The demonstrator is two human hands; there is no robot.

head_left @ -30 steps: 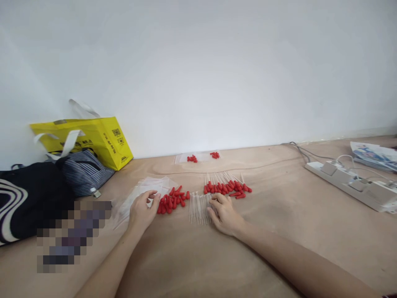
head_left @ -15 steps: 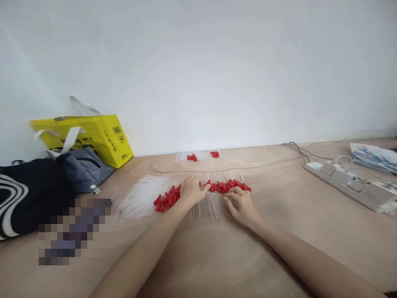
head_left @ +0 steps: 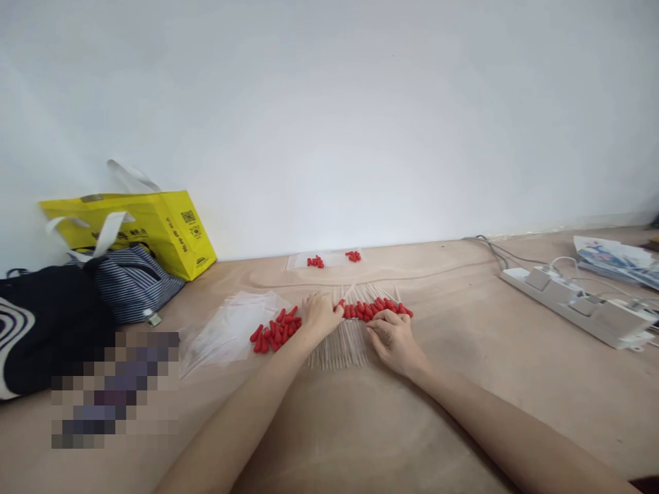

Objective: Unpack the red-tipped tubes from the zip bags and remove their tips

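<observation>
Beyond the left hand (head_left: 322, 317), to its left, are yellow (head_left: 162, 230), striped (head_left: 136, 283) and black bags (head_left: 56, 319); right of the right hand (head_left: 395, 337) lies a white power strip (head_left: 570, 309).

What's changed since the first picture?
The left hand moved right and a little farther away, from beside the loose red pear-shaped bulbs to the left end of the row of red bulbs on thin tubes. The right hand moved slightly right, to the edge of the bare, thin clear tubes. I can't tell if either grips anything. The yellow printed bag and long white power strip stayed put.
</observation>
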